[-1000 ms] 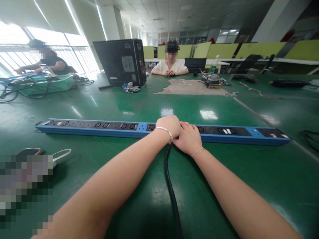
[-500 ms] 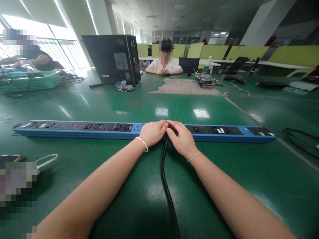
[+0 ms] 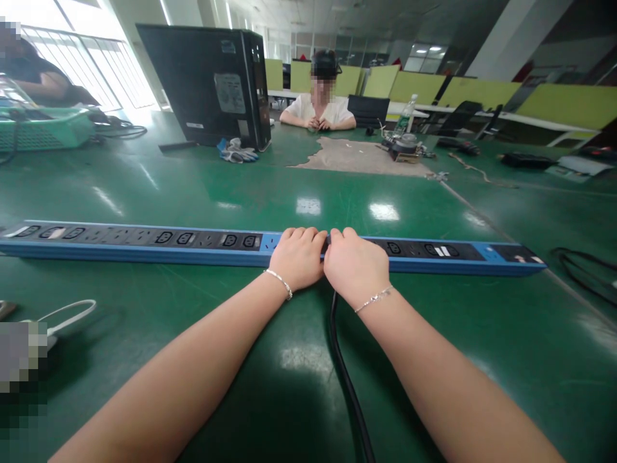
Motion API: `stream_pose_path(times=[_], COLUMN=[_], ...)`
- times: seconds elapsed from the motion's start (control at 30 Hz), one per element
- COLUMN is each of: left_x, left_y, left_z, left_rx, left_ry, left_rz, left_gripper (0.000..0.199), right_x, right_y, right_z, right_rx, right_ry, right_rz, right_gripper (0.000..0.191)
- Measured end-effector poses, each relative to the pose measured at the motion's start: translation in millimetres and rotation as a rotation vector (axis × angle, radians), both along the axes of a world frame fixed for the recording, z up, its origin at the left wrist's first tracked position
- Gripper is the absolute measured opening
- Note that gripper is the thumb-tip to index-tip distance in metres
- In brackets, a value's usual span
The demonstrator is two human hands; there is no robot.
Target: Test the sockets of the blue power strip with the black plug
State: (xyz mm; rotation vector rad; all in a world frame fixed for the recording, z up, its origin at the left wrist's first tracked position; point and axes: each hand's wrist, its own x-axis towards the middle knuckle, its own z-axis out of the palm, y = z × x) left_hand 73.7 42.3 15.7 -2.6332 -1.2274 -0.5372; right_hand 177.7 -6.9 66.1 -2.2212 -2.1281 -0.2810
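A long blue power strip with a black face of several sockets lies across the green table. My left hand is wrapped over its middle, fingers bent over the far edge. Right beside it, my right hand is closed in a fist over the strip. From under that fist a thick black power cord runs down towards me. The cord's end is hidden by my fingers, so I cannot see whether it sits in a socket.
Behind the strip stand a black computer case and a pair of gloves. A green basket is at the left. Across the table sits a person. Cables lie at the right, a white looped object at the near left.
My right hand has turned and closed from a fingertip hold into a fist over the cord's end. My left hand has settled over the strip. The view has tilted down slightly.
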Motion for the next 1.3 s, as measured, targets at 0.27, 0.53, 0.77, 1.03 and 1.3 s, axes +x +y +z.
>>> stream_pose_path(times=[0.27,0.53,0.77,1.03,1.3], left_x=[2,2,3,3,3], left_y=[0,0,1,1,0], left_z=[-5.0,-5.5,-6.0,-5.2,-4.2], left_rx=[0.047,0.052,0.015,-0.009,0.010], left_ry=[-0.010,-0.033,-0.064,-0.080,-0.064], left_rz=[0.014,0.016,0.038,0.028,0.043], left_gripper=[0.036,0.040,0.041,0.044,0.057], right_x=[1,5,10,11,49], right_y=[12,15,13,12,-1], right_z=[0.8,-2.4,-5.4,-2.9,57.5], right_rx=[-0.041,-0.076,-0.043,-0.008,0.210], right_ry=[0.037,0.121,0.153,0.179,0.329], right_rz=[-0.026,-0.072,-0.082,-0.079,-0.066], right_gripper=[0.032,0.038,0.036,0.039,0.040])
